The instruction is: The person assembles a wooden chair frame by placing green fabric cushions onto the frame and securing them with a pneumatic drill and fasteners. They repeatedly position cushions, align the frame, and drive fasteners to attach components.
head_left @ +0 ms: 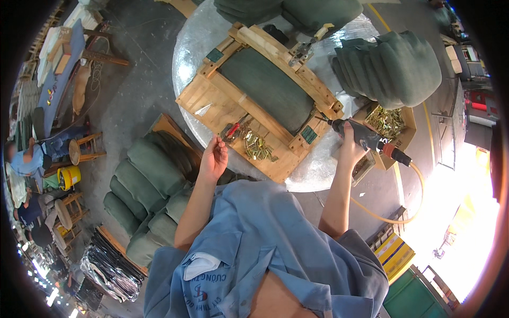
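Note:
My right hand (pixel 350 146) grips a black air-powered screwdriver (pixel 366 137) with an orange-tipped tail. Its bit points at the right corner of a wooden jig (pixel 254 114); whether it touches the wood I cannot tell. Inside the jig's frame lies a dark green upholstered panel (pixel 268 87). My left hand (pixel 213 160) is at the jig's near left edge, fingers curled together; what they hold, if anything, is too small to make out. Just beyond it lies a red-handled hand tool (pixel 231 130), beside a heap of brass-coloured screw fittings (pixel 256 146).
The jig rests on a round, plastic-wrapped table (pixel 185 58). Stacked green cushions stand at the right (pixel 389 69) and left (pixel 151 185). A cardboard box (pixel 408 130) holds more fittings. An orange hose (pixel 421 191) loops down from the screwdriver. Other people work at the far left.

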`<state>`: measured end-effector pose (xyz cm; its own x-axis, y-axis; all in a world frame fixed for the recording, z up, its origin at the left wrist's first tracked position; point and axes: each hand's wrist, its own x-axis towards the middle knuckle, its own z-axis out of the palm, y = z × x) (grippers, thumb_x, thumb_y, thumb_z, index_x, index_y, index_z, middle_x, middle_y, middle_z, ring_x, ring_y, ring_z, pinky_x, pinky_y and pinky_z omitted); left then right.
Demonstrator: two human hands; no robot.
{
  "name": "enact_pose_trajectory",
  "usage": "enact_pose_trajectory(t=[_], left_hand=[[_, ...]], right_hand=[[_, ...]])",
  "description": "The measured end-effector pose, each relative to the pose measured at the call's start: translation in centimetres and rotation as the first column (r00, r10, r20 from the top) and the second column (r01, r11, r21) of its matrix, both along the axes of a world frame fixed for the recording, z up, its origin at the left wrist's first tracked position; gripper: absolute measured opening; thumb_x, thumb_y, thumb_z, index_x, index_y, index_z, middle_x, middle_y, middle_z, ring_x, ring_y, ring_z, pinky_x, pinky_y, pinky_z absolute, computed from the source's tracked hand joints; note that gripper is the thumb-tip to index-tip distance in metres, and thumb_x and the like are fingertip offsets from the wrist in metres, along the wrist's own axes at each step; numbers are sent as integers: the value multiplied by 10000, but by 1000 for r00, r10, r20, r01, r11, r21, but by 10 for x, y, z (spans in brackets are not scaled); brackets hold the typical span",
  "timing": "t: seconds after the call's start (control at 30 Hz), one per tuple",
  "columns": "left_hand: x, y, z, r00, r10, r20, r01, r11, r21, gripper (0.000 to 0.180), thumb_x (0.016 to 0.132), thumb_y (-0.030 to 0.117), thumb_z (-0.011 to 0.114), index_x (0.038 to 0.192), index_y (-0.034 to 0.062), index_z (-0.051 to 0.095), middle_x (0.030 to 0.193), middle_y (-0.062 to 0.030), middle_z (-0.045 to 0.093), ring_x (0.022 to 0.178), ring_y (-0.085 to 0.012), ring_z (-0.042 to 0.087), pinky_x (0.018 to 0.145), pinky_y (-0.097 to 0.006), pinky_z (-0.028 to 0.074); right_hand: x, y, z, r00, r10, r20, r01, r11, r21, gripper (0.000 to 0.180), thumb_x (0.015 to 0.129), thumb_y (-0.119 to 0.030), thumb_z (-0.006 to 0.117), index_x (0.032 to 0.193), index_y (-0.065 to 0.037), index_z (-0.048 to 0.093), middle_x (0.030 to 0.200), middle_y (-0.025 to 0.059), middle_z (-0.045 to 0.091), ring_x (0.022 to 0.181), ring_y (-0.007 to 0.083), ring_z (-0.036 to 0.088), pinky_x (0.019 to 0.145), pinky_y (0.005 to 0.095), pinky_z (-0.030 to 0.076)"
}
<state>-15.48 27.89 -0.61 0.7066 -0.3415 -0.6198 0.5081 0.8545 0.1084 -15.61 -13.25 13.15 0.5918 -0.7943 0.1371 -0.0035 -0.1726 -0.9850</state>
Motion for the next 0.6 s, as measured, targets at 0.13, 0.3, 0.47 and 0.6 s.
enact_pose_trajectory(t=[0.13, 0.3, 0.47, 0.6], left_hand=[[13, -18, 17, 993, 93, 70, -79, 980, -182, 284, 1150, 302, 587, 1040, 65, 699, 842, -37, 658, 731, -141, 636, 644, -273, 607], [27, -30, 38, 985, 156, 77, -125, 943, -310, 329, 1163, 327, 553, 1025, 64, 696, 844, -42, 639, 724, -152, 622, 634, -279, 602], [35, -34, 42, 983, 153, 105, -109, 932, -345, 375, 1170, 344, 530, 1003, 59, 707, 825, -41, 618, 711, -157, 614, 614, -285, 593], [36, -36, 40, 981, 158, 111, -106, 922, -373, 396, 1171, 353, 525, 978, 59, 707, 815, -39, 611, 703, -155, 612, 593, -280, 579]], right_hand=[[14, -5, -20, 999, 31, 34, -30, 999, -38, 580, 854, 15, 843, 1297, -24, 472, 1124, 211, 748, 1035, 260, 749, 974, 386, 599], [20, -6, -31, 997, 41, 61, -34, 993, -116, 573, 851, 37, 833, 1289, -21, 468, 1107, 217, 747, 1042, 257, 749, 970, 394, 604], [26, -1, -22, 999, 31, 24, -28, 993, -119, 560, 854, 43, 823, 1282, -14, 467, 1094, 223, 749, 1048, 262, 752, 978, 395, 606], [27, -1, -21, 1000, 23, 17, -21, 996, -87, 555, 857, 45, 820, 1281, -13, 467, 1093, 220, 749, 1048, 268, 755, 984, 396, 604]])
